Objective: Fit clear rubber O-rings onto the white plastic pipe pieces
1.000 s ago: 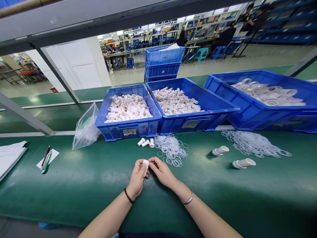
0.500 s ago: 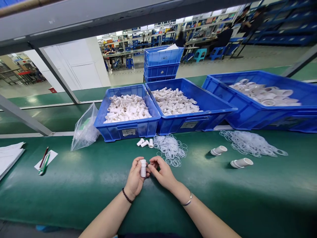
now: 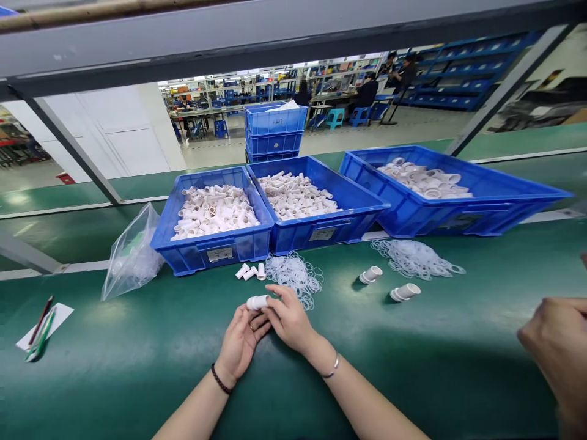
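Note:
A short white plastic pipe fitting point(image 3: 257, 302) with raised rings lies nearly level between my hands above the green bench. My left hand point(image 3: 238, 342) supports it from below, fingertips at its left end. My right hand point(image 3: 292, 319) has thumb and fingers closed about its right end. Just behind the right hand is a heap of thin clear rings point(image 3: 293, 272). Several small white fittings point(image 3: 250, 272) lie left of that heap. Farther right, two larger white pipe pieces point(image 3: 370, 275) with rings around their bases stand tilted in view.
Three blue bins point(image 3: 211, 250) of white fittings line the back. A clear plastic bag point(image 3: 132, 256) sits left of them, pens on paper point(image 3: 43, 330) nearer. More rings point(image 3: 415, 258) lie at right. Another person's blurred hand point(image 3: 557, 345) reaches in at the right edge.
The fitting has turned from upright to nearly level, and my right hand has closed on its end. The view has swung right. Another person's hand has appeared at the right edge.

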`<act>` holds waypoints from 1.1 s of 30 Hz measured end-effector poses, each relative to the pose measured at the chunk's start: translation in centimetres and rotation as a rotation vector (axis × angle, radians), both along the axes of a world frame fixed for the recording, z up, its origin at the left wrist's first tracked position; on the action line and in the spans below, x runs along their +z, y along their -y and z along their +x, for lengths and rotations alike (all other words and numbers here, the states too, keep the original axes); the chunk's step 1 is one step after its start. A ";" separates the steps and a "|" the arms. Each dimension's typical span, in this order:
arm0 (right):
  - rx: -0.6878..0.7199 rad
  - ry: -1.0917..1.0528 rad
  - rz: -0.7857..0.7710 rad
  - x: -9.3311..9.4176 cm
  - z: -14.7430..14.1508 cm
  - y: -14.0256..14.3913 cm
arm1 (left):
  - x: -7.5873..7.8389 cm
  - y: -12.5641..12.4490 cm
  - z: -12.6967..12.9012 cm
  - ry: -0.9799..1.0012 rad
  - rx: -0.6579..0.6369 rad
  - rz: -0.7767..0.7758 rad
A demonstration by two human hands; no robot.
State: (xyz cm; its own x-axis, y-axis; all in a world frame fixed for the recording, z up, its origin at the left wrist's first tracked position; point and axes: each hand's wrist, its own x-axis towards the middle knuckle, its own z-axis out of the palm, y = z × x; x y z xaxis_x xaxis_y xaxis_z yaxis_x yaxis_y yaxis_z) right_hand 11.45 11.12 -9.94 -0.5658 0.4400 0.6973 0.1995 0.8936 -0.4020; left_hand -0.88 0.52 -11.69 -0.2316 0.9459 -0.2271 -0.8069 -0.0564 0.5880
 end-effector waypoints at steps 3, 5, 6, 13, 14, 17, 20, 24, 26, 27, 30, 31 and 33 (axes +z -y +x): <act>-0.248 -0.033 0.117 1.2 2.3 -3.4 | 0.2 0.4 0.2 -0.141 -0.043 -0.062; -0.510 -0.017 0.176 1.7 4.7 -6.2 | 0.1 0.5 0.2 -0.242 -0.053 -0.093; -0.639 0.019 0.191 1.7 5.9 -7.4 | 0.0 0.6 0.1 -0.281 -0.054 -0.099; -1.102 0.359 0.046 -0.4 11.1 -10.8 | -0.8 0.4 -0.1 -0.423 -0.080 -0.112; -1.103 0.384 0.035 -0.5 11.2 -10.7 | -1.0 0.4 -0.1 -0.432 -0.082 -0.113; -1.091 0.351 0.066 -0.1 10.5 -10.3 | -1.4 0.4 0.1 -0.470 -0.086 -0.109; -0.979 0.227 0.135 0.3 8.7 -9.7 | -1.1 0.2 -0.3 -0.597 -0.052 -0.094; -0.586 0.200 0.159 -0.4 5.6 -8.2 | 3.1 -1.3 -4.3 -1.013 0.145 -0.017; -0.458 0.244 0.149 -1.1 4.3 -7.4 | 7.0 -2.9 -8.1 -1.366 0.321 0.038; -0.429 0.260 0.145 -1.4 3.8 -7.0 | 9.1 -4.1 -10.2 -1.552 0.403 0.069; -0.408 0.262 0.139 -2.1 3.2 -6.6 | 14.5 -8.5 -16.6 -2.020 0.349 -0.138; -0.405 0.251 0.140 -2.2 3.2 -6.6 | 15.7 -10.2 -18.3 -2.137 0.177 -0.336; -0.395 0.229 0.150 -2.5 3.3 -6.9 | 17.0 -13.1 -21.1 -2.172 0.004 -0.470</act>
